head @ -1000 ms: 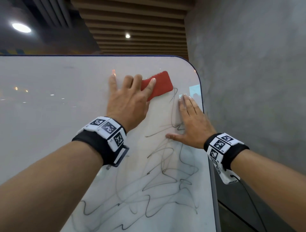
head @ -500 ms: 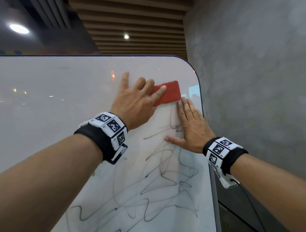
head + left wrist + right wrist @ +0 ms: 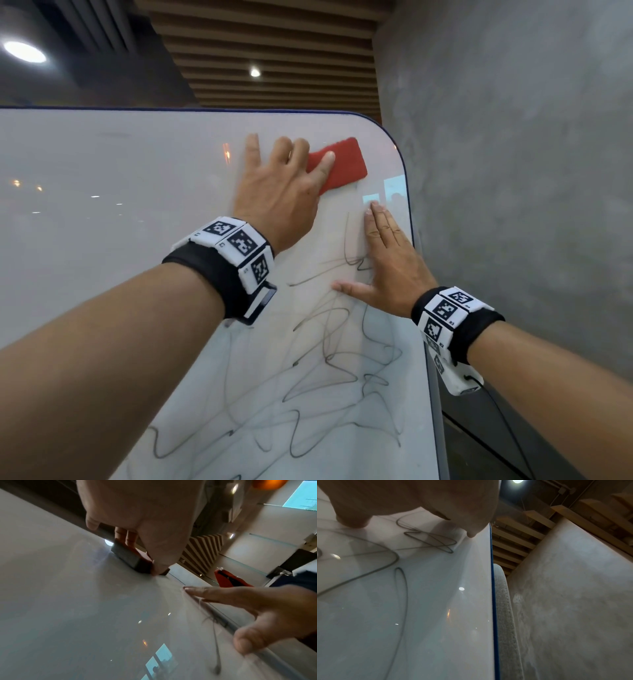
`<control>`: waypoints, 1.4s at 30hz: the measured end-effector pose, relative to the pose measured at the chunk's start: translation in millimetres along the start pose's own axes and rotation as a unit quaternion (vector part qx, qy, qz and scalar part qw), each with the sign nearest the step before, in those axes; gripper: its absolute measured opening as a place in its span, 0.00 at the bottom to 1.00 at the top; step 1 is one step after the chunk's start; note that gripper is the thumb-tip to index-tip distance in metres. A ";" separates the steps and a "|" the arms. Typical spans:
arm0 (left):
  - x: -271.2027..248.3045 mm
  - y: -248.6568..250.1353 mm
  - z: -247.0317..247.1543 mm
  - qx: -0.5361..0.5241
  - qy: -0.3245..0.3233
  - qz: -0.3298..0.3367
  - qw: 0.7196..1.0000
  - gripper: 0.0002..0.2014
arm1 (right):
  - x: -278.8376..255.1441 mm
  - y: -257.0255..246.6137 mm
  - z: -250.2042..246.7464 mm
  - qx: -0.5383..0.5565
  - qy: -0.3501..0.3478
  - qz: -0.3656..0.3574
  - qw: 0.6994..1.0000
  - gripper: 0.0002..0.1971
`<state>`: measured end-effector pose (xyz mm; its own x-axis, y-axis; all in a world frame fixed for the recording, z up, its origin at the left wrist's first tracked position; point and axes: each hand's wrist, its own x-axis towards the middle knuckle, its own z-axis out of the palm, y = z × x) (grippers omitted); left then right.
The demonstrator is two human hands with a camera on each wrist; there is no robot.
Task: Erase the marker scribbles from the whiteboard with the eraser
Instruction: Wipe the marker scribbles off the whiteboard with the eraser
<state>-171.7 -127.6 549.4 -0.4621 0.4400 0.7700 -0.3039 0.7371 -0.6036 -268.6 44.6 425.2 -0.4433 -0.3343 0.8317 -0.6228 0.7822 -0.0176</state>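
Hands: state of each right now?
Left hand: gripping the red eraser, pressed to the whiteboard.
Right hand: open, flat on the whiteboard, holding nothing.

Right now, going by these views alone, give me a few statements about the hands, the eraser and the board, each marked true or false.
1. The left hand holds the red eraser against the whiteboard. True.
2. The right hand grips a marker. False: it lies flat on the whiteboard, holding nothing.
3. The scribbles are all wiped away. False: many lines cover the whiteboard below both hands.
4. The eraser sits near the whiteboard's upper right corner. True.
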 end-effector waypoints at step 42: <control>-67.0 -38.3 7.1 0.019 -0.135 0.060 0.989 0.59 | 1.4 3.1 -8.0 -0.027 0.116 -0.125 0.985 0.37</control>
<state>-135.0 -188.9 519.4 -0.7014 0.3664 0.6114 -0.2616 0.6655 -0.6990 -266.0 50.8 430.7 -0.1175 -0.3948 0.9112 -0.6557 0.7200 0.2273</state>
